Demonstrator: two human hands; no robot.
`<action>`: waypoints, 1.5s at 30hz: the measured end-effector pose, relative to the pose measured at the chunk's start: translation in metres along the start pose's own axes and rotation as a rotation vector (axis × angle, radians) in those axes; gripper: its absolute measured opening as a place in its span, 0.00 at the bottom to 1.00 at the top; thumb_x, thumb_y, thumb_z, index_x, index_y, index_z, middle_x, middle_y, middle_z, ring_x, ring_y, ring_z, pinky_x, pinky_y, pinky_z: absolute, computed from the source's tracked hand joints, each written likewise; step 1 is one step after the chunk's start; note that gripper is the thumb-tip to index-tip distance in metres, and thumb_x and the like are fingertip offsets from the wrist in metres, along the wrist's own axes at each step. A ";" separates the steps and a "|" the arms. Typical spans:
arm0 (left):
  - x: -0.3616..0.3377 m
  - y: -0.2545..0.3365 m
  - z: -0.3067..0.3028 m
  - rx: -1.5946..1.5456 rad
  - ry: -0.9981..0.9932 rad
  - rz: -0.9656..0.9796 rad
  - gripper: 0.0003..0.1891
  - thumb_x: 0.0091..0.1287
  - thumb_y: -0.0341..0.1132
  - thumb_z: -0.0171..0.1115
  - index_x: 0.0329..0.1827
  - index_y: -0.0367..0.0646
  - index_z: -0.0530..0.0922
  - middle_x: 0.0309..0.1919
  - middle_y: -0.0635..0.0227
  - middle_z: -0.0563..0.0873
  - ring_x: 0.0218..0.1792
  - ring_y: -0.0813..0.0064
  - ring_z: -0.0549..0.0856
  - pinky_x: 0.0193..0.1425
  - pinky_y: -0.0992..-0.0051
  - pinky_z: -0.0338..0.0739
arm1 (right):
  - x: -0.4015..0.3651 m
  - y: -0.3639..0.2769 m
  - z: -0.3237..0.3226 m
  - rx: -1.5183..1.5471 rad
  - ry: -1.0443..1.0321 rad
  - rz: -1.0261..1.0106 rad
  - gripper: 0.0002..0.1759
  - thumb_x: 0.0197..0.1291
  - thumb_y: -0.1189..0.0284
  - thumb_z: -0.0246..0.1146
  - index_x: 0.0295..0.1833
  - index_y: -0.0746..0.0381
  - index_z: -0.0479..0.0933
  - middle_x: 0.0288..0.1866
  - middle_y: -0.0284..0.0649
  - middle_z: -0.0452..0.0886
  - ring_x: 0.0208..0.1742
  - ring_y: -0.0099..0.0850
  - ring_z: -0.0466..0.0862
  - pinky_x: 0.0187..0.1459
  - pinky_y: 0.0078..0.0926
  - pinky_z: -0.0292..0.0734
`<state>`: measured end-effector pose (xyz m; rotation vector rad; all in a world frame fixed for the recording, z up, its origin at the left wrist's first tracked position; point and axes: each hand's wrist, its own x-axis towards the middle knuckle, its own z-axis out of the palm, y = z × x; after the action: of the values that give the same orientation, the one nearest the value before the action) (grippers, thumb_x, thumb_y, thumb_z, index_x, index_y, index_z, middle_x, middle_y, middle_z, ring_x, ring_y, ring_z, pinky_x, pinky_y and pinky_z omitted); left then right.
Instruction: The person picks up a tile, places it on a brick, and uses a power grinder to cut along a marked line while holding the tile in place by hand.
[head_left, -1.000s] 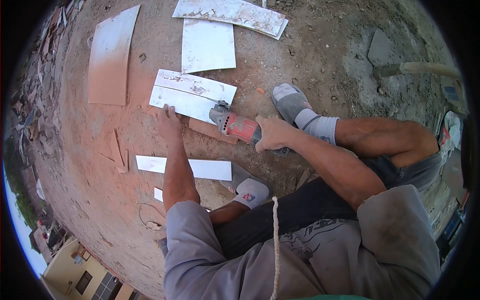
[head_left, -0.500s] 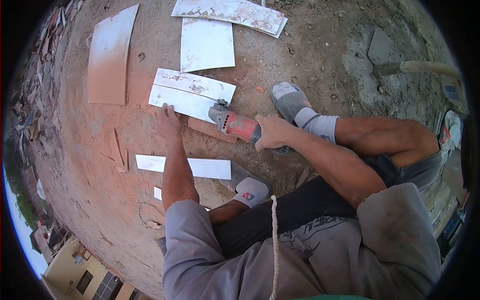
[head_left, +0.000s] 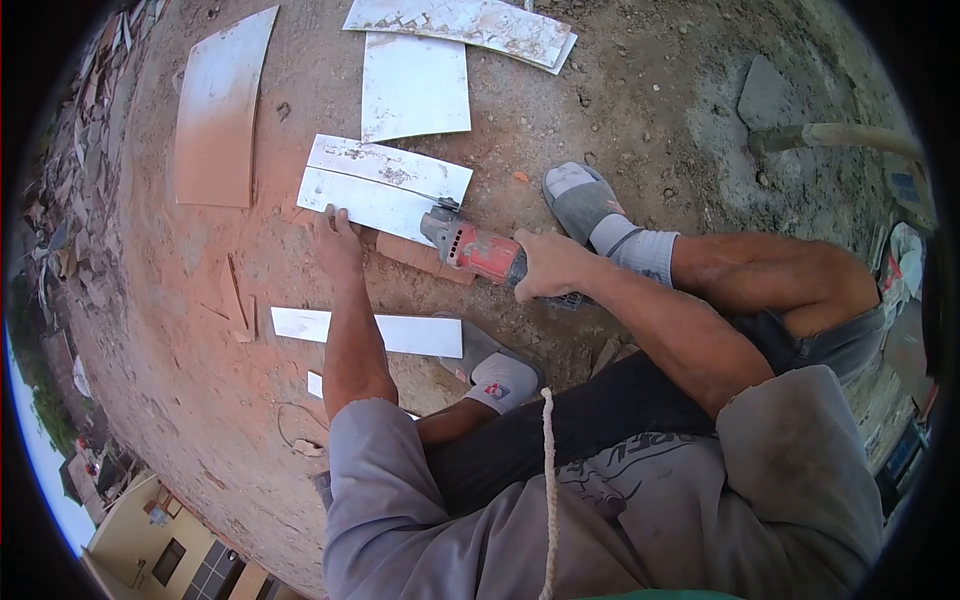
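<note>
Two bare hands work low over dusty ground [head_left: 640,90], where the person squats. The right hand [head_left: 548,266] has its grip clamped round the rear body of a red grinder [head_left: 478,250], fingers wrapped over the top. The grinder lies nearly level, and its grey head points left and meets the right end of a white tile [head_left: 375,190]. That tile lies flat on the ground just ahead of the person. A thin line runs along its length to the grinder's head, and brown stains mark its far half. The left hand [head_left: 337,245] lies flat with its grip apart, fingertips pressed on the tile's near left edge and holding nothing. A reddish slab piece [head_left: 420,255] pokes out from under the tile's near edge, just below the grinder. A narrow white strip [head_left: 370,332] lies nearer the person, partly behind the left forearm. A square tile [head_left: 415,88] sits just beyond the worked tile, and a long dusty tile [head_left: 215,110] lies well off to the left. A grey sandal [head_left: 575,195] is planted just right of the grinder.
</note>
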<state>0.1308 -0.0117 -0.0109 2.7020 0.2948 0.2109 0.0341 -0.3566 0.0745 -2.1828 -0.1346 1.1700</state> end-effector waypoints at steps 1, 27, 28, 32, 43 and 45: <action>0.000 0.001 -0.001 -0.021 -0.023 -0.009 0.18 0.70 0.40 0.61 0.56 0.37 0.80 0.51 0.50 0.83 0.59 0.48 0.77 0.62 0.56 0.73 | 0.000 0.001 0.001 -0.005 0.026 -0.008 0.41 0.38 0.59 0.73 0.56 0.70 0.69 0.50 0.61 0.82 0.53 0.54 0.83 0.55 0.42 0.79; -0.001 -0.017 0.010 0.021 0.018 0.086 0.21 0.72 0.40 0.58 0.59 0.31 0.76 0.52 0.49 0.84 0.50 0.52 0.83 0.63 0.57 0.71 | 0.028 -0.019 0.011 0.044 0.062 -0.029 0.40 0.37 0.59 0.72 0.55 0.69 0.69 0.46 0.63 0.82 0.50 0.57 0.83 0.53 0.45 0.78; -0.002 -0.013 0.010 -0.018 0.006 0.027 0.21 0.72 0.39 0.58 0.59 0.31 0.76 0.52 0.49 0.84 0.51 0.51 0.83 0.63 0.57 0.71 | 0.029 -0.021 0.010 0.046 0.060 -0.033 0.40 0.37 0.58 0.72 0.55 0.69 0.69 0.45 0.63 0.82 0.50 0.57 0.83 0.52 0.45 0.78; -0.003 -0.007 0.004 0.062 0.030 0.101 0.21 0.72 0.39 0.58 0.59 0.31 0.76 0.52 0.48 0.84 0.50 0.50 0.82 0.64 0.57 0.70 | 0.024 -0.018 0.011 0.033 0.070 -0.052 0.40 0.37 0.58 0.72 0.55 0.70 0.69 0.46 0.63 0.82 0.50 0.57 0.83 0.52 0.45 0.78; -0.001 -0.013 0.008 0.037 -0.013 0.018 0.20 0.71 0.43 0.58 0.59 0.40 0.80 0.58 0.49 0.81 0.66 0.41 0.71 0.73 0.53 0.63 | 0.035 -0.019 0.013 0.045 0.037 -0.035 0.42 0.37 0.57 0.72 0.56 0.71 0.69 0.48 0.66 0.81 0.53 0.58 0.81 0.55 0.45 0.77; -0.001 -0.011 0.006 0.046 -0.011 0.003 0.20 0.71 0.44 0.58 0.59 0.39 0.79 0.59 0.48 0.80 0.66 0.41 0.71 0.73 0.53 0.63 | 0.038 -0.021 0.011 0.051 0.049 -0.064 0.43 0.36 0.56 0.72 0.56 0.71 0.69 0.48 0.66 0.80 0.53 0.58 0.81 0.55 0.44 0.77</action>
<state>0.1293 -0.0048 -0.0210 2.7478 0.2960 0.1922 0.0525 -0.3207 0.0560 -2.1447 -0.1511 1.0728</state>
